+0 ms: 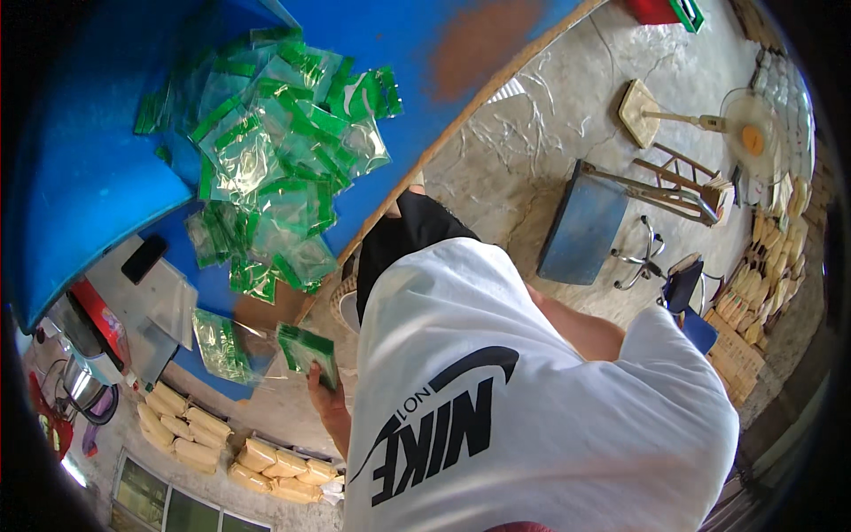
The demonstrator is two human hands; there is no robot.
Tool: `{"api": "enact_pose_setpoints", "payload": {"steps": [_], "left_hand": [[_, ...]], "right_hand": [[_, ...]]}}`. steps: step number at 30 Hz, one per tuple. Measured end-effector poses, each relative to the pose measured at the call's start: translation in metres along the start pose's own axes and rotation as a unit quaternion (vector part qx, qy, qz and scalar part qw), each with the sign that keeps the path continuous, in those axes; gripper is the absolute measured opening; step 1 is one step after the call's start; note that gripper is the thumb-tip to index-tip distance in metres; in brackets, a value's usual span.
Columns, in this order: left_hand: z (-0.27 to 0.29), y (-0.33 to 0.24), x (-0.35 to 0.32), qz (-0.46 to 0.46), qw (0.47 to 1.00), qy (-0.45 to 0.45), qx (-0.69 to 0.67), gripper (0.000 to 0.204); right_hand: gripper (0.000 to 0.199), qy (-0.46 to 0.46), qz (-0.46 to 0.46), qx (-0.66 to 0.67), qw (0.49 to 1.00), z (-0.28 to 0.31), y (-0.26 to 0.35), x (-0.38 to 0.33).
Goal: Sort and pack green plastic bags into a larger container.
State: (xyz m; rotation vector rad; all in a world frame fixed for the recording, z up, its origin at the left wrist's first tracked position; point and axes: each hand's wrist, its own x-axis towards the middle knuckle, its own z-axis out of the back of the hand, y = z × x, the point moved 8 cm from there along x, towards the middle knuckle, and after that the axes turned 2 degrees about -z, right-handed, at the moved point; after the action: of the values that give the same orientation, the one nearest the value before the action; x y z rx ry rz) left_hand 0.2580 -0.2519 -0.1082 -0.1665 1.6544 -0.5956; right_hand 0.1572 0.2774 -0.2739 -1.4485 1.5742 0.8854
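My left hand [330, 403] is closed round a small stack of clear plastic bags with green edges [306, 348], just off the table's near edge. Beside it, a clear packet with a green band [220, 344] lies on the table's corner. A large loose heap of similar green-and-clear bags [275, 160] spreads over the blue tabletop [390, 44]. My right forearm [581, 326] comes out of the white sleeve and goes behind my shirt, which hides the right hand.
A dark phone [144, 258] lies on a pale sheet beside a blue bin-like surface [97, 213]. Filled tan sacks [275, 465] stand along the floor. On the right are a standing fan [752, 140], a blue-topped stool [581, 226] and a wheeled chair base [640, 257].
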Motion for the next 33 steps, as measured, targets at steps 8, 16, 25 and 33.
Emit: {"api": "enact_pose_setpoints", "payload": {"steps": [8, 16, 25, 33], "left_hand": [[0.015, 0.01, -0.02, -0.017, 0.999, -0.028, -0.008, 0.052], [0.019, 0.058, -0.062, -0.008, 0.992, 0.009, -0.124, 0.05], [0.059, 0.052, -0.09, 0.0, 0.977, 0.033, -0.21, 0.054], [0.015, -0.089, 0.003, -0.092, 0.992, 0.079, -0.035, 0.061]], "right_hand": [[0.062, -0.124, -0.037, 0.119, 0.984, -0.082, 0.07, -0.052], [0.059, 0.003, -0.113, 0.081, 0.99, -0.126, 0.126, -0.092], [0.069, -0.09, -0.136, -0.26, 0.952, -0.192, 0.21, -0.072], [0.074, -0.086, 0.034, -0.652, 0.752, -0.375, 0.251, -0.003]]}}
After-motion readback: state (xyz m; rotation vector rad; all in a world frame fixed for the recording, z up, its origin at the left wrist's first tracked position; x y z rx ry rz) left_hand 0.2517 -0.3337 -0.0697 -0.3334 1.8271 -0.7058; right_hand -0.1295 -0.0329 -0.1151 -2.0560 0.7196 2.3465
